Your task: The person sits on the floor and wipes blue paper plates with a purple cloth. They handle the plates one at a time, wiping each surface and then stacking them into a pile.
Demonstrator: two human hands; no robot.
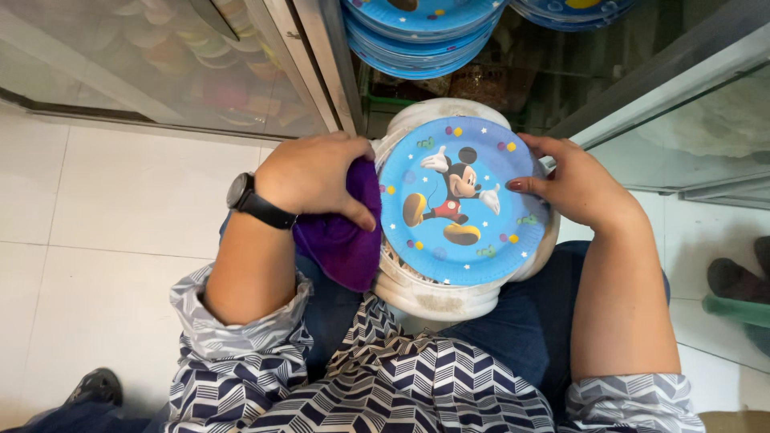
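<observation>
A round blue paper plate (461,200) with a cartoon mouse picture lies face up on a stack of white plates (437,298) resting on my lap. My left hand (314,178) is closed around a purple cloth (346,240) and presses it against the plate's left edge. A black watch (250,200) sits on that wrist. My right hand (571,186) grips the plate's right rim with fingers curled over it.
More blue plates (417,36) are stacked on a shelf straight ahead, inside an open glass-door cabinet (184,72). Another glass panel (706,128) stands to the right. White floor tiles (96,240) lie to the left. Dark shoes (734,277) show at the far right.
</observation>
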